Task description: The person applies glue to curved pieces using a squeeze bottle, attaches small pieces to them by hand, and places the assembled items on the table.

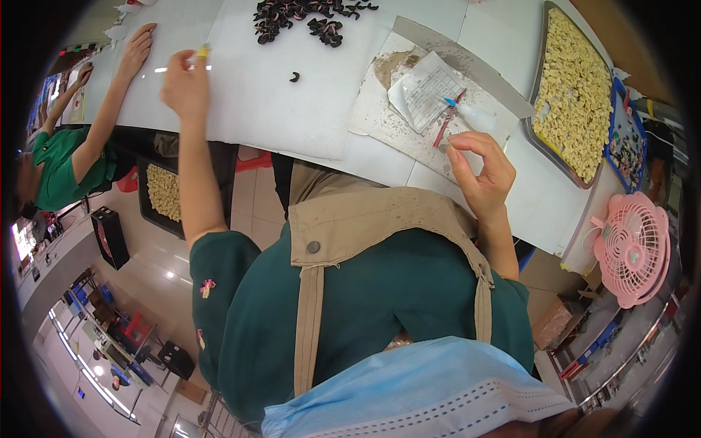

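Observation:
My left hand point(185, 86) is over the white table on the left, its thumb and fingers closed on a small yellow piece point(203, 51). On the right, my right hand point(488, 171) has its thumb and forefinger tips together; anything between them is too small to make out. Just beyond those tips lies a thin red stick-like tool point(442, 128) on a cardboard tray point(372, 109). Beside it rest a white squeeze bottle point(478, 117) with a blue tip and a printed paper sheet point(423, 91). One black curved piece point(294, 77) lies alone between my hands.
Black curved pieces point(274, 22) are heaped at the far middle. At right stand a tray of pale yellow pieces point(573, 95), a blue tray point(617, 117) of small parts and a pink fan point(632, 250). A co-worker's arm point(109, 106) rests at left; another yellow-filled tray point(162, 191) sits below table height.

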{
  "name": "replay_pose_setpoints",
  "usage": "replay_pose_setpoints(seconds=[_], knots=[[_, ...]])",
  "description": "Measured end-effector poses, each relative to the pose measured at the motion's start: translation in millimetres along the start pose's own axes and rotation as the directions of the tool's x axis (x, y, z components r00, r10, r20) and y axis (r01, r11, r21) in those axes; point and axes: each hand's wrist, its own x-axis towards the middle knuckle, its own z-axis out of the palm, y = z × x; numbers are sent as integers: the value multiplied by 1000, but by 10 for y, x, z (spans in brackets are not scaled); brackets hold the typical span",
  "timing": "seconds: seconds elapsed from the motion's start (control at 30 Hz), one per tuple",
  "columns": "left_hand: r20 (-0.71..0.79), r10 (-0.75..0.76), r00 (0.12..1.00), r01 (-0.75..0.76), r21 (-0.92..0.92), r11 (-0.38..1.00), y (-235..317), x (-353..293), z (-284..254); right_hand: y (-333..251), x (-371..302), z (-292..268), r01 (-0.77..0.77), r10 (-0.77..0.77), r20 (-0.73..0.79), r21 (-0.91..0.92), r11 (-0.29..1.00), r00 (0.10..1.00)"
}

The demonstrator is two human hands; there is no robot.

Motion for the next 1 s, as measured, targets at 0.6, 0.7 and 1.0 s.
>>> replay_pose_setpoints(seconds=[0.6,0.7,1.0], knots=[[386,347,855,-59,-592,804,976,-710,-246,187,44,-280,-186,144,-172,-259,948,974],[365,264,893,-17,-559,829,962,-742,-232,246,39,-265,-247,208,-142,-377,893,968],[419,235,877,326,-878,350,1214,-1028,-250,306,-59,-224,-388,411,-26,-387,837,911]])
